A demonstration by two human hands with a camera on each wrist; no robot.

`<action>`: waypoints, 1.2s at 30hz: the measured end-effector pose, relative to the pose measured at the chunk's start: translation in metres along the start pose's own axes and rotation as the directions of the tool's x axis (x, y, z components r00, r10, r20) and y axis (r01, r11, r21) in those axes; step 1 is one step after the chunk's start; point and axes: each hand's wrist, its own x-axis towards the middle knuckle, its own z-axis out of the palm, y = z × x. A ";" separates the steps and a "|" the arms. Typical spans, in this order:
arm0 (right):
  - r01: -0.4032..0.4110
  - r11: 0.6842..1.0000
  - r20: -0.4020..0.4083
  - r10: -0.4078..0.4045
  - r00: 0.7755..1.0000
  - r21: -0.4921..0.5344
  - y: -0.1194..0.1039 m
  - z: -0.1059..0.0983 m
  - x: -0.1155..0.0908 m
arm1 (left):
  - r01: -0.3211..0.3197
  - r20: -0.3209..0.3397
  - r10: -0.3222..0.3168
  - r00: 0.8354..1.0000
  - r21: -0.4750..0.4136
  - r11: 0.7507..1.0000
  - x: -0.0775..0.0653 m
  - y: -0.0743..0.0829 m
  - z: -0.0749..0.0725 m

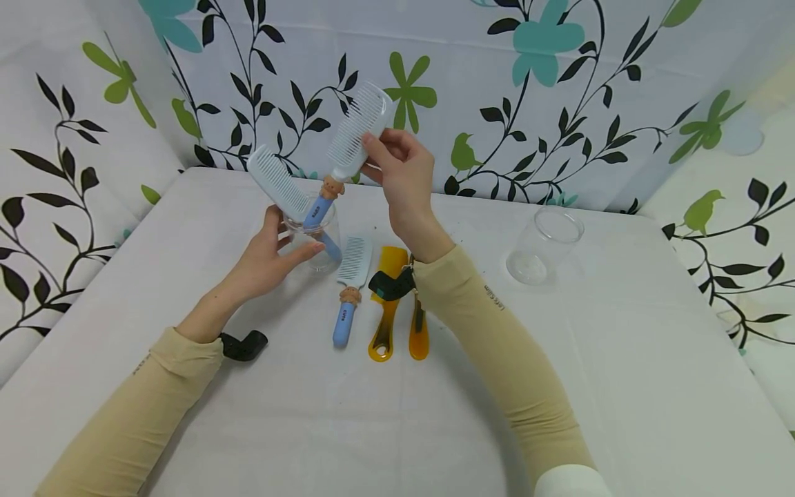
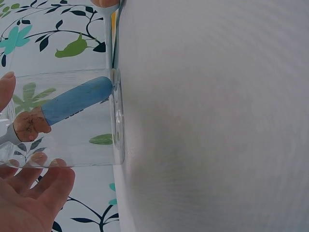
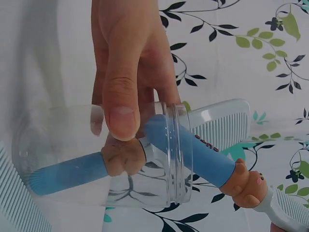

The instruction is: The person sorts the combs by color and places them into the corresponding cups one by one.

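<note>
While the left hand (image 1: 267, 255) curls fingers and thumb round a clear, cylindrical plastic cup (image 2: 79, 130), these items lie about it, nearest first. Nearer the person than the cup, to its right, on a white cloth-covered table (image 1: 373, 428): one round-ended amber implement (image 1: 419, 338), upper part hidden by the right wrist; one flat-headed amber plastic comb (image 1: 386, 317); one pale-blue plastic comb (image 1: 350, 295) with brown bear collar and blue handle. In the cup, handle down, toothed head leaning out leftward: a second bear-collared comb (image 1: 277, 181). Above the cup's mouth: a third bear-collared comb (image 1: 345, 160), head pinched between thumb and fingers of the right hand (image 1: 406, 169), handle end overlapping the rim; whether inside, cannot be told. Handling note: the step appears to be guiding this handle through the mouth, best done with the cup steady, the handle angled clear of the standing comb, lowered gently. Well right of the cup: a second clear plastic cup (image 1: 540, 252). Beyond the cup: a white, leaf-printed fabric backdrop (image 1: 459, 41).
</note>
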 end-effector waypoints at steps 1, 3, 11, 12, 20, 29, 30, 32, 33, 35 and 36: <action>-0.005 1.000 0.011 0.005 1.000 -0.013 0.002 0.001 -0.001 | 0.002 0.000 -0.002 1.000 0.000 1.000 0.000 0.000 0.000; -0.013 0.999 0.030 0.014 0.999 -0.037 0.004 0.004 -0.003 | 0.002 -0.001 -0.002 1.000 0.001 1.000 0.000 0.000 0.000; 0.009 0.998 0.088 -0.004 0.996 -0.056 0.013 0.012 -0.008 | 0.000 -0.010 0.000 1.000 0.005 1.000 0.002 -0.003 0.001; 0.014 0.998 0.097 -0.008 0.995 -0.061 0.015 0.013 -0.009 | 0.000 -0.012 0.000 1.000 0.007 1.000 0.003 -0.004 0.002; 0.063 0.995 0.164 -0.049 0.985 -0.080 0.021 0.020 -0.011 | -0.007 -0.017 0.007 1.000 -0.006 1.000 0.003 -0.006 0.001; 0.073 0.985 0.255 -0.031 0.966 -0.155 0.024 0.024 -0.013 | -0.014 -0.017 0.014 1.000 -0.011 1.000 0.002 -0.007 0.001; 0.071 0.983 0.262 -0.025 0.965 -0.168 0.025 0.024 -0.013 | -0.015 -0.017 0.015 1.000 -0.012 1.000 0.002 -0.007 0.001; 0.071 0.979 0.277 -0.016 0.961 -0.191 0.027 0.025 -0.013 | -0.017 -0.017 0.016 1.000 -0.016 1.000 0.002 -0.007 0.001; 0.072 0.976 0.284 -0.010 0.959 -0.207 0.028 0.025 -0.014 | -0.017 -0.017 0.017 1.000 -0.016 1.000 0.002 -0.007 0.001; 0.071 0.966 0.303 0.008 0.953 -0.249 0.031 0.025 -0.015 | -0.022 -0.017 0.022 1.000 -0.017 1.000 0.002 -0.007 0.001; 0.067 0.961 0.314 0.021 0.949 -0.268 0.032 0.025 -0.016 | -0.024 -0.016 0.024 1.000 -0.017 1.000 0.002 -0.007 0.001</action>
